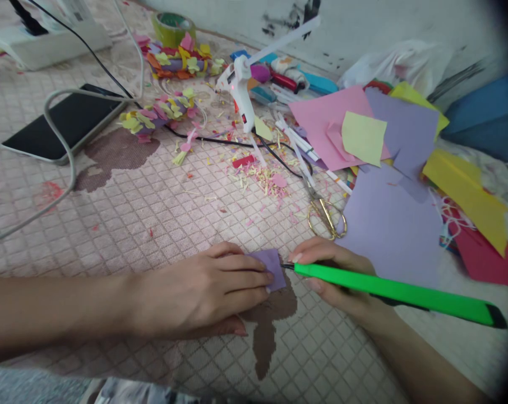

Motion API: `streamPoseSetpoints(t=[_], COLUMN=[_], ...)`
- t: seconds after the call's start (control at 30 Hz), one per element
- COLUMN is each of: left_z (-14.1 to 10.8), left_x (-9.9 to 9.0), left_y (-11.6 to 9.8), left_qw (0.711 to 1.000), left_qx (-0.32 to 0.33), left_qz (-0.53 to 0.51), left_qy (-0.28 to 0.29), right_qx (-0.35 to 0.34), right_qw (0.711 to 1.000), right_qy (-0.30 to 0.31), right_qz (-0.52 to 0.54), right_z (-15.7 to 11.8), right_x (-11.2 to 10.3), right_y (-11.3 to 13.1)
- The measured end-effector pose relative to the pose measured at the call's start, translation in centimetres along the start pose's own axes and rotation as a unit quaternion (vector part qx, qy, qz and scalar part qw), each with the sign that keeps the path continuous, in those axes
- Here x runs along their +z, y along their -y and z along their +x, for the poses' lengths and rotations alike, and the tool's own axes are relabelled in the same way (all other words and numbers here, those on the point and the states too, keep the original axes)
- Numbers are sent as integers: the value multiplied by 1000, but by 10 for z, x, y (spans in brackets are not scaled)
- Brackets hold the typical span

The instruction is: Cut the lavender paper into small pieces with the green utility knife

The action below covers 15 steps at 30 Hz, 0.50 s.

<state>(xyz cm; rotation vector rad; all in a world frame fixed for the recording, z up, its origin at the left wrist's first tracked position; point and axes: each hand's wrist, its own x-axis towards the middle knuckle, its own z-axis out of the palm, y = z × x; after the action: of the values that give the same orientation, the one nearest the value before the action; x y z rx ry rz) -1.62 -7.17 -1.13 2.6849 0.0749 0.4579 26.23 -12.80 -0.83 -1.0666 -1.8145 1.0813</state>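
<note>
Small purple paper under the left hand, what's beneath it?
The small purple paper lies on the checkered mat, its edge at a brown patch. The paper and left hand hide the mat directly beneath.

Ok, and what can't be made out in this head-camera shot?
In the head view:
- Blade of the green craft knife: too small to see at the purple paper.
- Paper's covered part: hidden by the left hand.
- Knife's lower side: hidden by the right hand.
- White box: cut off by the top edge.
- Blue thing: cut off by the dark right rim.
</note>
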Motion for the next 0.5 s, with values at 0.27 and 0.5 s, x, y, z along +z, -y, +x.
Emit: streamPoseSetpoints(t=[0.27, 0.5], left_z=[0, -1], left_x=[1, 1], left_y=[0, 1], left_qw=[1000, 1000], left_qx=[4, 1], left_qz=[13, 5], left_qy=[-7, -11], right_qx=[-2, -3], right_qw=[1000, 999], right_qy=[-14, -15], right_qz=[-25, -35], right_z=[5, 7], right_x=[2, 2], right_y=[6, 8])
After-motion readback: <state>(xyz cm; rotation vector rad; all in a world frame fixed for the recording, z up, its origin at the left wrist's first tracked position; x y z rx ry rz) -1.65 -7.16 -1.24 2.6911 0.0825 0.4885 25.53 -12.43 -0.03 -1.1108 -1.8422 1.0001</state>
